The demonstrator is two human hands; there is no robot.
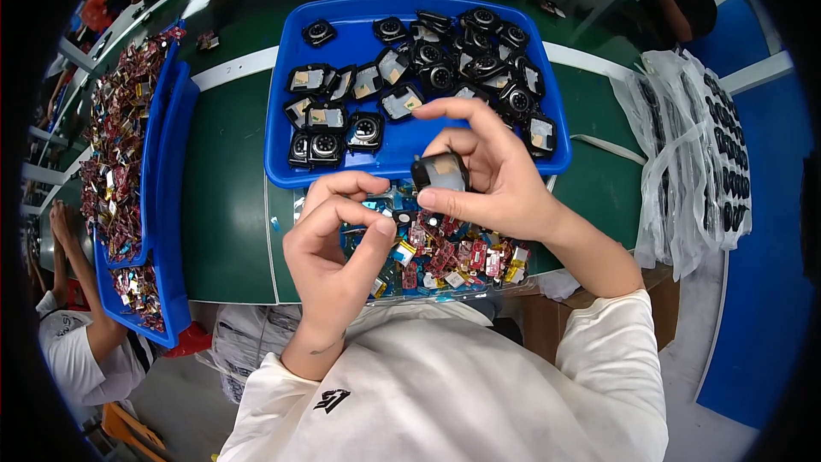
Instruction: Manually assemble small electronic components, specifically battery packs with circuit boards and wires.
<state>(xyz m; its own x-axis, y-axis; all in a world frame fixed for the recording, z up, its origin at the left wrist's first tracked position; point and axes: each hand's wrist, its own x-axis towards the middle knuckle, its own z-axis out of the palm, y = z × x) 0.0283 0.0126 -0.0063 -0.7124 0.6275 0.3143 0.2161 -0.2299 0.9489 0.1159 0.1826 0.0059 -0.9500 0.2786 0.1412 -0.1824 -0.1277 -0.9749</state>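
Observation:
My right hand [496, 175] holds a small black housing part [440, 171] between thumb and fingers, just above the near edge of a blue tray [342, 167]. My left hand [338, 244] hovers beside it, thumb and forefinger pinched together; whether something small sits between them is hidden. The tray holds several black round and square parts [428, 64]. Under both hands lies a heap of small red, gold and blue circuit pieces [449, 257].
Long blue trays [167, 171] full of red circuit pieces run along the left on the green table [227, 205]. Clear bags of black parts [701, 154] lie at the right. Other people sit at the lower left [77, 351] and across the table.

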